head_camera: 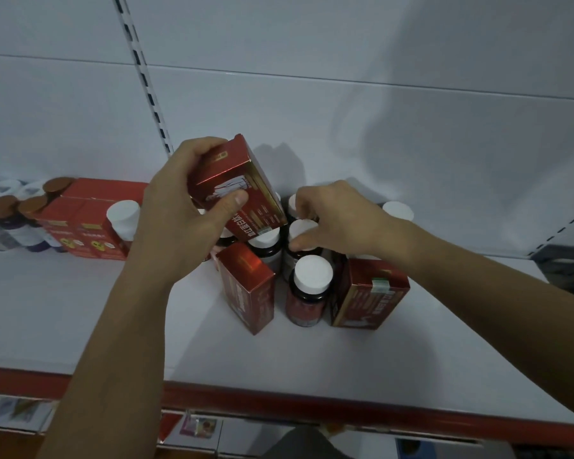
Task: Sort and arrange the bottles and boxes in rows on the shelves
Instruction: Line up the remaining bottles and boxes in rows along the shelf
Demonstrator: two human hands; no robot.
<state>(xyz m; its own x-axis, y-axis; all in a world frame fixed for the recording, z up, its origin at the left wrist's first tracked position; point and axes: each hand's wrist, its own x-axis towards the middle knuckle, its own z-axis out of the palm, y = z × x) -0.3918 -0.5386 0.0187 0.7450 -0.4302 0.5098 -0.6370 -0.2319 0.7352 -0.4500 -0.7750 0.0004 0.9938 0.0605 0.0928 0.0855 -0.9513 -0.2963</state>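
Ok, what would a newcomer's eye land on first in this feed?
The left hand holds a red box tilted in the air above mid-shelf, while the right hand pinches a white-capped dark bottle in the cluster below it. At far left, more red boxes stand together on the white shelf.

Left hand [183, 220] gripping red box [242, 190], thumb pressing across its face, holding it tilted just up-left of the white-capped bottle [300, 231]. Right hand [338, 220] reaching in from that bottle's right, fingers curling round its cap.
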